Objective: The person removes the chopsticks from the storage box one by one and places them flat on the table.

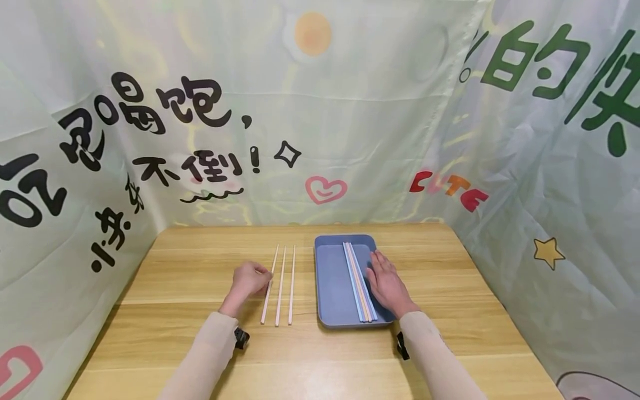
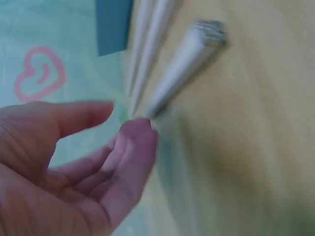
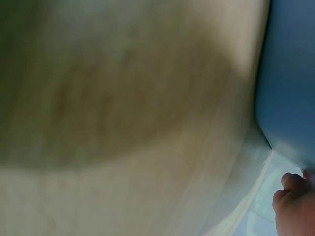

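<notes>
Sticks, three slim pale pink ones, lie side by side on a wood-grained table, apart from each other, running away from the person. To their right, a blue-grey rectangular tray with rounded corners and a low rim. Inside it, a bundle of slim light blue, pink and beige sticks, laid lengthwise at a slight slant, right of the tray's middle.

Left hand is at the leftmost pink stick, around its mid-length. Fingers slightly bent, thumb well apart from them; nothing gripped. The wrist view blurs here, so contact between fingertips and stick is hard to confirm. Other two pink sticks lie between this hand and the tray.

Right hand is open, fingers extended forward along the tray's right side, just beside the bundle. Wrist view catches only part of it, at the lower right corner, with the tray's outer wall above.

Both forearms in beige sleeves, a small black device at each wrist. Around the table hangs pale green printed cloth: black and green characters, a pink heart, a yellow star.
</notes>
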The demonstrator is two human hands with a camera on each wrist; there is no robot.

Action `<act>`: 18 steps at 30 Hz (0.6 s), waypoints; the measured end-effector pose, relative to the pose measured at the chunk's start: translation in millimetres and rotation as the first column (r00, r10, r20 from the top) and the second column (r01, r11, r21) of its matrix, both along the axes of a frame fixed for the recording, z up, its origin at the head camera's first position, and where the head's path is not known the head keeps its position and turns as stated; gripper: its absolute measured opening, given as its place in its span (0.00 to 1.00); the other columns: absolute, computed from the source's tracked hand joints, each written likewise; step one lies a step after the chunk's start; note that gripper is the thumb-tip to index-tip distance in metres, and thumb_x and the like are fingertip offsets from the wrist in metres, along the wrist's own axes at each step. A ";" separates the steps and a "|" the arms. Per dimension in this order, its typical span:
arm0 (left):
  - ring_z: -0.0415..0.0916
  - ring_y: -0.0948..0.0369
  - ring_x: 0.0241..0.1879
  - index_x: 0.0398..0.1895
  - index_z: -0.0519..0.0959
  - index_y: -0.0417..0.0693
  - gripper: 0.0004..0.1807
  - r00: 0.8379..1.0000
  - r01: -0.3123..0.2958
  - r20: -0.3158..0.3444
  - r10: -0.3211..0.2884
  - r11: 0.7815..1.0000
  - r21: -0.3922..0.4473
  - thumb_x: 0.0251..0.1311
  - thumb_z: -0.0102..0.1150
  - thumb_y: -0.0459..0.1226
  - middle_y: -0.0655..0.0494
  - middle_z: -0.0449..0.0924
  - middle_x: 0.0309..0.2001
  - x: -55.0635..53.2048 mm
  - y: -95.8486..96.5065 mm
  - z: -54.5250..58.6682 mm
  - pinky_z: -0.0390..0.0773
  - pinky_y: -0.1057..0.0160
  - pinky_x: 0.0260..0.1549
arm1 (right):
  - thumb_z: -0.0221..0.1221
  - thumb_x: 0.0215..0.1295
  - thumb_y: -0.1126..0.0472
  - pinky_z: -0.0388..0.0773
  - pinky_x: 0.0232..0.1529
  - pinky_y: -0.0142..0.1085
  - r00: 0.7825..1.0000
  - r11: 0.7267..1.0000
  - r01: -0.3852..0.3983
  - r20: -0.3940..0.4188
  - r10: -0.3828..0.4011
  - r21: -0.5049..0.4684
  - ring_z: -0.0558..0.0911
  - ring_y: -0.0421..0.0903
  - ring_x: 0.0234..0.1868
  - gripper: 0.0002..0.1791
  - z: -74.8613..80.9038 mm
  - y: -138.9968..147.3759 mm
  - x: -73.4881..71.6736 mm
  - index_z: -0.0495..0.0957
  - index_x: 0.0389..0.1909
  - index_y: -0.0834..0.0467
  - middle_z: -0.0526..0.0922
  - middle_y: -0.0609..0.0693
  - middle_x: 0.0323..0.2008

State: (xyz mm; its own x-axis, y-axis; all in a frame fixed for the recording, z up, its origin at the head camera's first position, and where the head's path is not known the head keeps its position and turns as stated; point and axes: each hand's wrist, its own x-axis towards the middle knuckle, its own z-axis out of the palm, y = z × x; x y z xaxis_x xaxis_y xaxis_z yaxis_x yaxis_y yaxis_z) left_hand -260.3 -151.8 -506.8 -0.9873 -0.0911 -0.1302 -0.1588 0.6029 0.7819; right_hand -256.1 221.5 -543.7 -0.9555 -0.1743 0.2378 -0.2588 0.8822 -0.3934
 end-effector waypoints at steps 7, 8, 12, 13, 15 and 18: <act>0.88 0.54 0.33 0.49 0.88 0.34 0.14 0.988 0.024 -0.150 -0.017 0.999 0.044 0.70 0.63 0.37 0.42 0.91 0.37 -2.4 18.9 13.3 0.87 0.59 0.34 | 0.47 0.84 0.56 0.59 0.80 0.63 1.000 1.000 0.004 -0.003 -0.004 0.022 0.61 0.70 0.80 0.32 0.9 -1.5 -0.5 0.59 0.78 0.71 0.60 0.71 0.79; 0.88 0.54 0.32 0.49 0.88 0.33 0.14 0.987 0.035 -0.158 -0.024 0.997 0.070 0.71 0.62 0.36 0.41 0.91 0.37 -2.4 23.5 14.9 0.87 0.58 0.33 | 0.48 0.84 0.56 0.59 0.80 0.63 1.000 1.000 0.003 -0.003 -0.003 0.024 0.61 0.70 0.79 0.32 1.0 -1.5 -0.5 0.60 0.78 0.72 0.60 0.71 0.79; 0.88 0.60 0.29 0.48 0.88 0.32 0.14 0.988 0.075 -0.148 -0.047 0.979 0.191 0.72 0.62 0.35 0.39 0.90 0.35 -4.1 46.9 21.4 0.89 0.62 0.32 | 0.48 0.84 0.56 0.59 0.80 0.63 1.000 0.999 0.006 -0.003 -0.006 0.033 0.61 0.70 0.79 0.32 0.8 -1.4 -0.7 0.59 0.78 0.71 0.60 0.70 0.79; 0.87 0.61 0.28 0.49 0.87 0.30 0.14 0.989 0.090 -0.138 -0.059 0.968 0.233 0.72 0.61 0.35 0.38 0.90 0.35 -5.1 53.4 22.3 0.90 0.62 0.32 | 0.48 0.84 0.56 0.59 0.80 0.63 1.000 1.000 0.006 -0.005 -0.006 0.030 0.62 0.70 0.79 0.32 0.7 -1.3 -0.8 0.59 0.78 0.71 0.60 0.70 0.79; 0.87 0.62 0.28 0.49 0.86 0.28 0.15 0.991 0.113 -0.106 -0.083 0.941 0.319 0.72 0.61 0.34 0.36 0.89 0.36 -6.2 66.8 24.2 0.91 0.61 0.34 | 0.48 0.84 0.56 0.58 0.80 0.62 1.000 1.000 0.008 -0.004 -0.008 0.031 0.61 0.69 0.80 0.32 0.6 -1.0 -0.9 0.59 0.79 0.71 0.59 0.70 0.80; 0.87 0.61 0.26 0.50 0.85 0.25 0.15 0.989 0.146 -0.074 -0.127 0.906 0.397 0.72 0.59 0.32 0.33 0.88 0.35 -6.9 86.2 25.0 0.92 0.58 0.34 | 0.48 0.84 0.56 0.58 0.81 0.63 1.000 1.000 0.002 -0.002 -0.002 0.025 0.61 0.70 0.80 0.32 0.5 -0.7 -0.5 0.59 0.79 0.71 0.59 0.70 0.80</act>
